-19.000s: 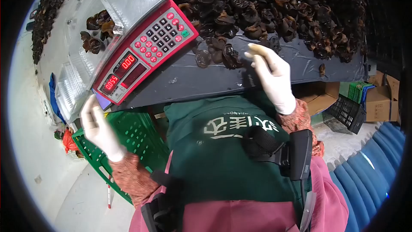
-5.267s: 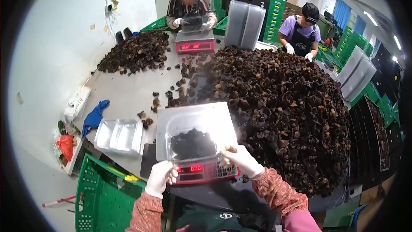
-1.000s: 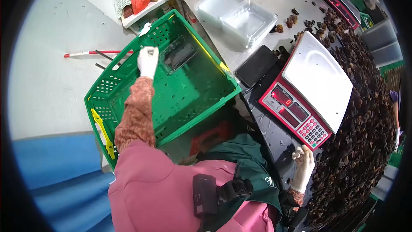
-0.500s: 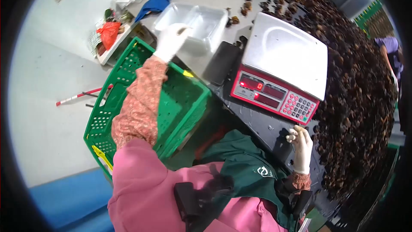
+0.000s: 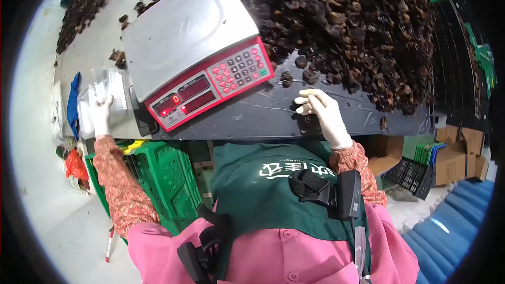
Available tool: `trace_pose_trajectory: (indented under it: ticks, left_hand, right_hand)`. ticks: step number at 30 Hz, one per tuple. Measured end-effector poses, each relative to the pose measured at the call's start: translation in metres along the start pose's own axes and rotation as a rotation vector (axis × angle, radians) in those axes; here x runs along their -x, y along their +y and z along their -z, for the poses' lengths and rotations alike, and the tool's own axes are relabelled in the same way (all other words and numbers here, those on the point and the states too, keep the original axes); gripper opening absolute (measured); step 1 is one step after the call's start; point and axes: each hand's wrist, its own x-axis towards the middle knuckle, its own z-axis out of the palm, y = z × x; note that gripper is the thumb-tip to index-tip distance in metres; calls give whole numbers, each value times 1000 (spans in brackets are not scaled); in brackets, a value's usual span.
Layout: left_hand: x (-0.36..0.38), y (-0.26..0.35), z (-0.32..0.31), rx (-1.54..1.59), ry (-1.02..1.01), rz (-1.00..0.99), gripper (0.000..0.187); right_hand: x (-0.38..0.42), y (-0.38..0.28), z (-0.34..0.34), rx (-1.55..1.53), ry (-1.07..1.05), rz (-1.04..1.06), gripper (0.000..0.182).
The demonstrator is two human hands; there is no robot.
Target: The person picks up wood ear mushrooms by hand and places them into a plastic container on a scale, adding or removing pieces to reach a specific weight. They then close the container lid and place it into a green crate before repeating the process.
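Observation:
My left hand (image 5: 100,114), in a white glove, is at the near edge of the clear plastic containers (image 5: 120,92), its fingers closed on a container. My right hand (image 5: 325,114), also gloved, hovers over the dark table edge with its loosely bent fingers apart and nothing in them. Between my hands sits a red scale (image 5: 210,92) with a bare metal plate (image 5: 189,29), its display reading 0. Behind and right of it spreads a large heap of dark brown, wet-looking pieces (image 5: 342,26). A dark flat object (image 5: 143,118) lies against the scale's left side.
Green crates (image 5: 168,179) stand below the table at left. A blue cloth (image 5: 73,105) and a red bag (image 5: 76,164) are at far left. Cardboard boxes (image 5: 455,163) and a black crate (image 5: 410,178) sit at lower right. More brown pieces (image 5: 94,2) lie at upper left.
The head view has turned right, showing more of the heap and the boxes. My left hand remains at the containers. My right hand stays raised near the table edge.

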Motion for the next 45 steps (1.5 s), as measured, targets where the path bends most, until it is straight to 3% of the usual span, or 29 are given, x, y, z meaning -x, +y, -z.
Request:
trace_pose_trajectory:
  ticks: [3, 5, 6, 7, 9, 10, 13, 14, 15, 17, 19, 21, 23, 25, 27, 29, 30, 33, 35, 40, 45]
  left_hand:
    - [11, 19, 20, -276, 244, -47, 36]
    - [20, 43, 32, -273, 418, -167, 29]
    - [31, 80, 40, -264, 391, -76, 30]
    - [47, 124, 40, -277, 393, -121, 24]
    - [67, 162, 31, 170, 140, -197, 14]
    - [80, 194, 19, 203, 48, -223, 12]
    - [115, 261, -22, 12, -152, -356, 11]
    - [121, 275, -35, 117, -246, -246, 13]
    - [121, 287, -42, -72, -312, -330, 25]
    - [132, 318, -58, -281, -108, -632, 39]
    - [145, 328, -63, -210, -47, -577, 45]
    - [168, 347, -71, -83, 30, -567, 45]
    - [202, 354, -93, 66, -23, -569, 41]
    - [235, 369, -126, 125, -146, -668, 36]
    - [263, 358, -164, 188, -318, -613, 45]
    - [282, 355, -196, 80, -374, -593, 62]
    - [290, 347, -209, 103, -452, -559, 77]
    - [302, 347, -226, 51, -474, -629, 88]
    - [303, 343, -233, 87, -464, -660, 91]
    - [304, 343, -241, 62, -382, -627, 91]
    - [305, 345, -244, 109, -375, -625, 89]
  right_hand:
    - [0, 2, 4, 29, 8, -11, 28]
    - [1, -3, 0, 20, 29, 29, 27]
    - [-4, 9, 3, 36, 49, 117, 25]
    - [-9, 6, 5, 142, 63, 221, 25]
    - [-26, -9, 8, 359, 88, 424, 25]
    - [-41, -22, 6, 422, 149, 537, 25]
    - [-95, -68, -13, 575, 227, 959, 21]
    - [-116, -82, -21, 602, 221, 1054, 18]
    - [-143, -90, -31, 686, 235, 1174, 16]
    - [-190, -98, -46, 901, 166, 1226, 23]
    - [-222, -86, -58, 1090, 274, 1396, 26]
    - [-228, -63, -52, 1337, 70, 1166, 34]
    - [-199, -71, -46, 1420, -64, 1000, 29]
    - [-171, -48, -26, 1328, -94, 1093, 26]
    - [-141, -31, -10, 1253, -57, 1112, 26]
    - [-109, -22, 7, 1259, -77, 933, 32]
    - [-97, -18, 16, 1254, -51, 955, 36]
    - [-63, -16, 46, 1241, -9, 973, 51]
    - [-46, -13, 69, 1243, 75, 944, 52]
    - [-19, 2, 113, 1288, 513, 745, 42]
    - [0, 18, 110, 1168, 715, 624, 46]
